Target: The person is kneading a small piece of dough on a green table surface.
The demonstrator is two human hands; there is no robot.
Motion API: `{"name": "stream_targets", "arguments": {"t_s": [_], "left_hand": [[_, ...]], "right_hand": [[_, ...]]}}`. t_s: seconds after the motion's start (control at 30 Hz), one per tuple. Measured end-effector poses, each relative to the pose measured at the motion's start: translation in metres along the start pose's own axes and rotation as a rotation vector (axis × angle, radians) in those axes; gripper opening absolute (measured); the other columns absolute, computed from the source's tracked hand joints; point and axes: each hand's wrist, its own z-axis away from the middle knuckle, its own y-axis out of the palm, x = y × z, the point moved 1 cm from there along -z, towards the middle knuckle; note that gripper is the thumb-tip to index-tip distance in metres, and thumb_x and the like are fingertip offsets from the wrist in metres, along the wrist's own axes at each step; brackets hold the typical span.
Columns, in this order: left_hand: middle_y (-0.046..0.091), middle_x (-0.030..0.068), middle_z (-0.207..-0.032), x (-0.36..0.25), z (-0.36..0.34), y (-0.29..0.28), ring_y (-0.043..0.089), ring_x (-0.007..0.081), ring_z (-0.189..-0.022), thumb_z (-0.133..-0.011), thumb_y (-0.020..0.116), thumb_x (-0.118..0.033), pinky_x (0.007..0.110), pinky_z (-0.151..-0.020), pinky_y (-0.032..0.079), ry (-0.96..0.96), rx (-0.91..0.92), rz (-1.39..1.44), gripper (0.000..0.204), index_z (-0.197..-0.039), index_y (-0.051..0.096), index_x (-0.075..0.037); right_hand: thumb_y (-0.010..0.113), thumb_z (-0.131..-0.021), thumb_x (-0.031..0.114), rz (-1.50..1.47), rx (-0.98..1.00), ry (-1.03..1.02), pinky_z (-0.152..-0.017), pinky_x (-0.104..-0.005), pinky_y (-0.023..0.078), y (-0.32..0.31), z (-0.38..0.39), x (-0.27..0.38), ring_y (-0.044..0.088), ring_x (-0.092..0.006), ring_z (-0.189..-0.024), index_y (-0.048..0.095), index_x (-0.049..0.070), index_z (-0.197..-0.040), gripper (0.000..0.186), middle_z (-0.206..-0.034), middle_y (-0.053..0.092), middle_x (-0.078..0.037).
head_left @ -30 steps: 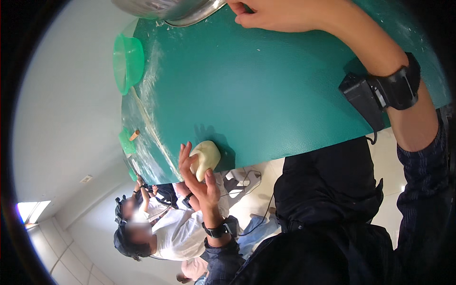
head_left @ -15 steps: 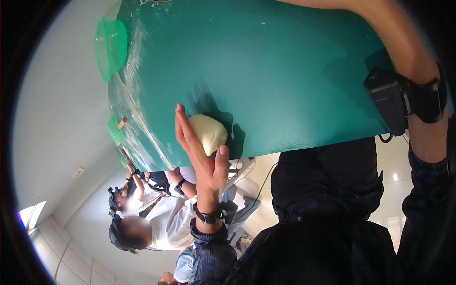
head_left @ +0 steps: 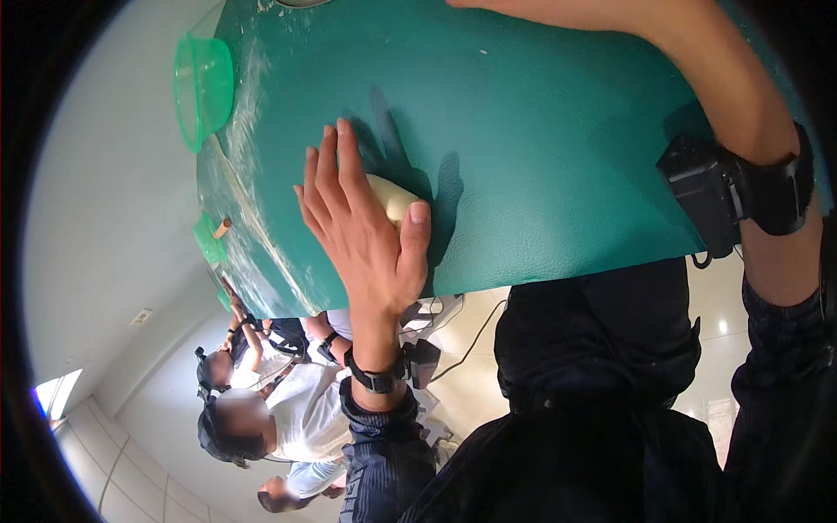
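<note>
1 pale dough lump [head_left: 391, 197], partly covered by my left hand [head_left: 362, 235], fingers apart; my right hand [head_left: 527, 10], 1 o'clock, cropped: fingers' state I cannot tell.

1. Turns the left hand [head_left: 359, 235] back-up, with fingers stretched out, from an edge-on pose half a second ago.
2. Hides much of the dough [head_left: 390, 196] beneath that hand, leaving a pale part visible between forefinger and thumb.
3. Places hand and dough farther in from the near edge of the table [head_left: 540, 174].
4. Shows, over the table's far part, just a strip of the right hand [head_left: 510, 7] and a sliver of the metal bowl [head_left: 301, 3], both far more visible a second ago.
</note>
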Motion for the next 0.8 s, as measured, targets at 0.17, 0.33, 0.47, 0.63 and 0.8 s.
{"name": "stream_targets", "arguments": {"t_s": [0.17,0.33,0.47,0.63,0.8], "left_hand": [[0.04,0.0269,-0.167,-0.016,-0.027,0.015,0.032,0.0515,-0.157,-0.101,0.047,-0.07,0.07,-0.126,0.019,0.037,-0.015,-0.012,0.094,-0.171,0.036,-0.009],[0.045,0.0281,-0.164,-0.006,-0.04,0.006,0.037,0.0524,-0.154,-0.101,0.051,-0.067,0.069,-0.124,0.022,0.024,-0.039,-0.078,0.09,-0.168,0.04,-0.008],[0.048,0.0297,-0.161,-0.005,-0.054,0.013,0.04,0.0524,-0.151,-0.103,0.052,-0.066,0.068,-0.124,0.024,0.028,-0.073,-0.041,0.086,-0.166,0.044,-0.007],[0.049,0.0309,-0.161,-0.005,-0.069,0.014,0.042,0.0517,-0.15,-0.104,0.053,-0.065,0.064,-0.125,0.027,0.003,-0.091,-0.022,0.085,-0.164,0.046,-0.005],[0.049,0.0314,-0.161,-0.003,-0.082,0.016,0.043,0.0504,-0.151,-0.105,0.052,-0.066,0.059,-0.126,0.028,-0.063,-0.091,0.01,0.085,-0.161,0.05,-0.003]], "right_hand": [[0.064,-0.094,0.016,0.014,-0.086,-0.039,-0.076,-0.0489,0.057,-0.008,0.023,-0.009,0.073,-0.0384,-0.078,0.067,-0.004,-0.082,0.024,-0.081,0.072,-0.024],[0.065,-0.094,0.016,-0.063,-0.01,-0.004,-0.076,-0.0494,0.056,-0.002,0.003,-0.003,0.071,-0.0388,-0.077,0.066,-0.004,-0.081,0.023,-0.08,0.071,-0.024],[0.065,-0.094,0.016,-0.005,-0.079,-0.01,-0.075,-0.0495,0.055,-0.003,0.014,0.01,0.07,-0.0399,-0.077,0.064,-0.003,-0.081,0.024,-0.079,0.069,-0.024],[0.064,-0.095,0.017,0.011,-0.184,-0.072,-0.075,-0.0501,0.054,0.001,0.017,0.001,0.069,-0.0407,-0.077,0.063,-0.003,-0.081,0.024,-0.08,0.069,-0.022],[0.064,-0.095,0.017,-0.065,0.091,0.117,-0.074,-0.0502,0.053,-0.017,-0.002,0.011,0.069,-0.0389,-0.076,0.062,-0.002,-0.082,0.023,-0.08,0.069,-0.022]]}}
